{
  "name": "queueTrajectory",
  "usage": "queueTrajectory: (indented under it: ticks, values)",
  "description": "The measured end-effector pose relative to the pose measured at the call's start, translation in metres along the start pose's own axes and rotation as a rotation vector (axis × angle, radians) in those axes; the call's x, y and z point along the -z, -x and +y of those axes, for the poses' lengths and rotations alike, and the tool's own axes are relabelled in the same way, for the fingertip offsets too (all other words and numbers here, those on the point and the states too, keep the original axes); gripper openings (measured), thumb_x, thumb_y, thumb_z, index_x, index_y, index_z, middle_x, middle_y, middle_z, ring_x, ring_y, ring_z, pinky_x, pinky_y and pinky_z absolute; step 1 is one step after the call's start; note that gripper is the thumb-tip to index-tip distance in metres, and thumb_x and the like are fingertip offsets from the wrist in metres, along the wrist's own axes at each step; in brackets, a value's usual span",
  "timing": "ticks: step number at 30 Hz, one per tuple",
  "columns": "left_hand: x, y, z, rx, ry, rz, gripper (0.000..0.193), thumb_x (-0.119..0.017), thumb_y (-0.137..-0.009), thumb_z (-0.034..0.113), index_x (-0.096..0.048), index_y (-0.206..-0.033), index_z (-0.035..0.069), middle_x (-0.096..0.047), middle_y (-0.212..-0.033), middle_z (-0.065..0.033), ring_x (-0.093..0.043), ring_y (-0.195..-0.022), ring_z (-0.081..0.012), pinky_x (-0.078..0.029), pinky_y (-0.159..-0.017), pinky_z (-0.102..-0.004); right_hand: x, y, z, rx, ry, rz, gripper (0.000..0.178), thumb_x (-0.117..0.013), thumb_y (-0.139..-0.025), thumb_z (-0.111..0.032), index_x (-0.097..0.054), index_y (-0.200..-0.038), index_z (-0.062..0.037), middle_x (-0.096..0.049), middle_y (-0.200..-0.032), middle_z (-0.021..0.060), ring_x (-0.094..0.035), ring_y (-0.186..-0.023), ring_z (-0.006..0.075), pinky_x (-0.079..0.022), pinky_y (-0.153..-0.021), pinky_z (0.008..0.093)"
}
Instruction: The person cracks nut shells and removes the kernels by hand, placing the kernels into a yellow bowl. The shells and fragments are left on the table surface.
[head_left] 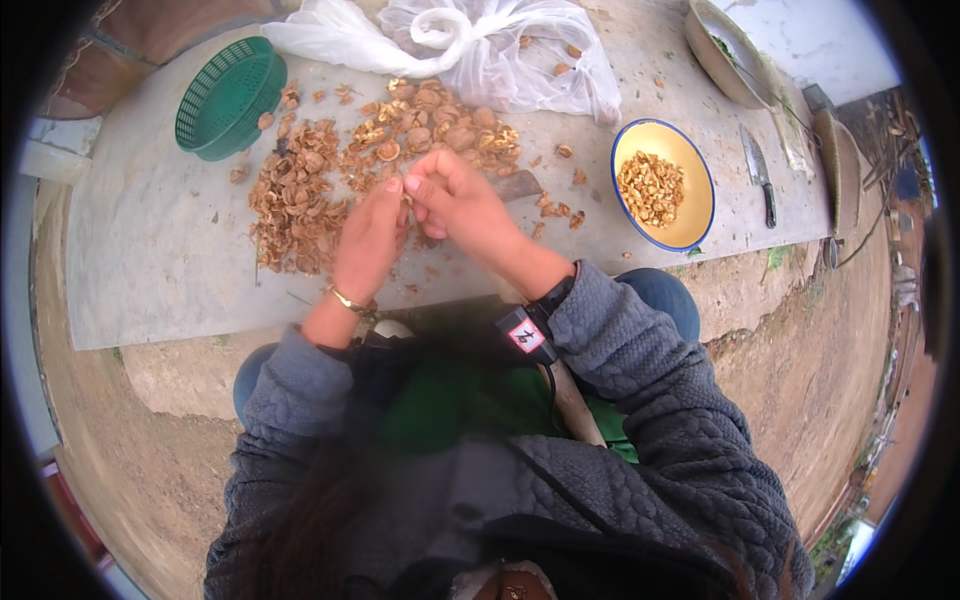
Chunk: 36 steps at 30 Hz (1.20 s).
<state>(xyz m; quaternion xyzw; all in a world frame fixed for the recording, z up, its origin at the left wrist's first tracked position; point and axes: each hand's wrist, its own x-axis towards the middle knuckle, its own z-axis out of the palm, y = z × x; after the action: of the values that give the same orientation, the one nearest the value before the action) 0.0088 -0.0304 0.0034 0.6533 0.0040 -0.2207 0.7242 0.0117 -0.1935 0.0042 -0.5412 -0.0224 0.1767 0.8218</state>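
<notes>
My left hand (372,235) and my right hand (455,208) meet above the walnut heap, thumbs and fingers pinched together. Between the fingertips is a small walnut piece (407,198), mostly covered by them. Just beyond my hands lie whole and cracked walnuts (455,130). A wide pile of broken shells (292,200) spreads to the left of my left hand. Right of my right hand, a yellow bowl with a blue rim (700,215) holds shelled walnut kernels (652,190). A flat dark metal piece (517,186) lies beside my right hand, partly hidden.
A green plastic basket (235,100) is at the back left. Clear plastic bags (540,60) with a few walnuts lie at the back. A knife (760,175) rests right of the bowl on the grey table (170,270). A wooden handle (580,405) passes beneath my right arm.
</notes>
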Motion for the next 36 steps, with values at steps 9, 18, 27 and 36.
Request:
queueTrajectory:
  ticks: [9, 18, 27, 36]
  values:
    - [-0.014, 0.002, -0.017, -0.232, -0.339, 0.221, 0.034, -0.04, -0.103, 0.031, -0.058, -0.092, 0.003, -0.051, -0.064, -0.0047, -0.048, -0.058, -0.0138, -0.04, -0.056, -0.0298, -0.011, 0.001, 0.003, 0.113, 0.26, 0.158, 0.017, -0.055, -0.099, -0.02, -0.052, -0.092, -0.0045, -0.05, -0.07, 0.0007, -0.048, -0.062, 0.0076, -0.042, -0.056, 0.0243]
    - [-0.013, -0.006, 0.0, -0.035, 0.064, 0.228, 0.039, -0.042, -0.102, 0.039, -0.045, -0.078, 0.01, -0.032, -0.057, 0.0045, -0.032, -0.045, -0.0072, -0.034, -0.044, -0.0246, 0.149, 0.062, -0.102, 0.301, 0.888, 0.894, 0.03, -0.047, -0.098, -0.028, -0.063, -0.091, -0.0036, -0.065, -0.082, 0.0142, -0.06, -0.077, 0.027, -0.047, -0.08, 0.0372]
    - [-0.019, 0.012, 0.01, 0.011, 0.166, -0.092, 0.034, -0.041, -0.103, 0.033, -0.047, -0.082, 0.007, -0.038, -0.061, 0.0017, -0.037, -0.048, -0.0093, -0.036, -0.046, -0.0252, 0.074, 0.04, -0.091, 0.327, 0.739, 0.399, 0.022, -0.065, -0.09, -0.011, -0.066, -0.111, -0.0044, -0.068, -0.099, 0.0035, -0.059, -0.089, 0.0077, -0.048, -0.081, 0.0263]
    - [-0.02, 0.01, 0.009, -0.005, 0.141, -0.067, 0.026, -0.043, -0.102, 0.026, -0.057, -0.098, 0.005, -0.048, -0.073, 0.0009, -0.043, -0.059, -0.0073, -0.039, -0.055, -0.0236, 0.019, 0.027, -0.029, 0.552, 0.889, -0.036, 0.039, -0.073, -0.078, -0.001, -0.065, -0.116, -0.0074, -0.063, -0.101, 0.0085, -0.063, -0.085, 0.0187, -0.052, -0.077, 0.0301]
